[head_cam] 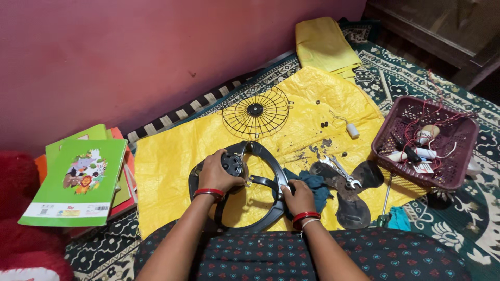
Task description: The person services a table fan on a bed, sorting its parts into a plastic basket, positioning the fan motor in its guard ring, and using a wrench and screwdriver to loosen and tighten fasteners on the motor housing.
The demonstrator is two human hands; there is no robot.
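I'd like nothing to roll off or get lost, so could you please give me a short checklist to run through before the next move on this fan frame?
1. Motor hub steadied: ok, left hand grips it.
2. Black ring frame held: ok, right hand is on its rim.
3. Wrenches within reach: ok, lying on the fan blade beside the right hand.
4. Loose small parts contained: not ok, scattered on the yellow sheet.
5. Wire guard out of the way: ok, flat beyond the frame.
6. Fasteners all removed: cannot tell, hidden by the hands.
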